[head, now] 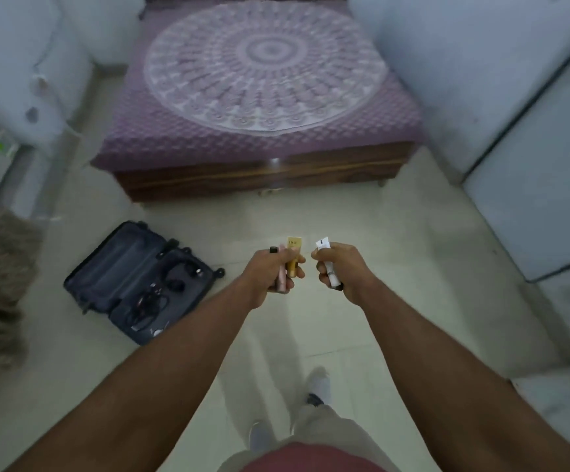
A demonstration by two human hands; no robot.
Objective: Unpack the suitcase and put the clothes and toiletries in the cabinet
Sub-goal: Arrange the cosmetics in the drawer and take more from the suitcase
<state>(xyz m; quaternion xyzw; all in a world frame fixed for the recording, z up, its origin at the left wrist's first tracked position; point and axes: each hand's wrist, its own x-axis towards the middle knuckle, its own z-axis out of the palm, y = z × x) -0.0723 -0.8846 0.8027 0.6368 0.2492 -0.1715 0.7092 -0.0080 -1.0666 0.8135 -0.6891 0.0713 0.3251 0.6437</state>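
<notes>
- A bed (266,107) is set at the far end of the floor (396,267), between walls to left and right.
- An open suitcase (140,284) is laid flat on the floor, before the bed and to the left.
- Cables (147,304) are left in the suitcase's nearer half.
- Two tubes (290,264) are held in the left hand (270,277), right of the suitcase.
- One tube (327,264) is held in the right hand (341,270), just beside the left hand.
- A cabinet door (542,185) is seen at the right.
</notes>
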